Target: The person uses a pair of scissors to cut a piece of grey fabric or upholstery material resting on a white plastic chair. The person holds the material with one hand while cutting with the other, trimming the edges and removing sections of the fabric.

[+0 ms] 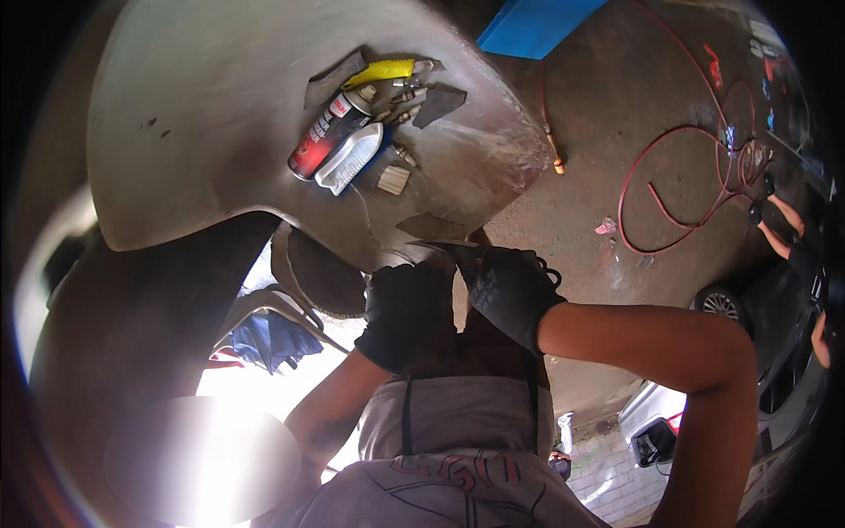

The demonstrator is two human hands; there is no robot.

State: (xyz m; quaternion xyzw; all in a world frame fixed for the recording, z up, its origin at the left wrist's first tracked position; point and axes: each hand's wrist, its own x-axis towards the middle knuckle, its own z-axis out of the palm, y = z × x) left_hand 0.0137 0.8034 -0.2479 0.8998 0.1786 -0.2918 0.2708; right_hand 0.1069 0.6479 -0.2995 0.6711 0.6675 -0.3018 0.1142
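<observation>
Both of my hands wear black gloves and are close together at the near edge of a grey, worn tabletop (pixel 211 114). My right hand (pixel 512 286) is closed around a pair of scissors (pixel 551 271); a dark finger loop sticks out on its right, and the blades point left toward my other hand. My left hand (pixel 407 304) is closed, its fingers turned inward. A pale edge shows by its fingertips, but what it grips is mostly hidden. Just beyond the blades, a dark grey sheet piece (pixel 433 226) lies at the table edge.
On the table are a red-and-black spray can (pixel 321 145), a white-bristled brush (pixel 352 158), a yellow handle (pixel 387 70), several spark plugs (pixel 407 114) and a ribbed beige block (pixel 393 179). A red hose (pixel 627 198) coils on the floor at right, near people and a dark car (pixel 779 352).
</observation>
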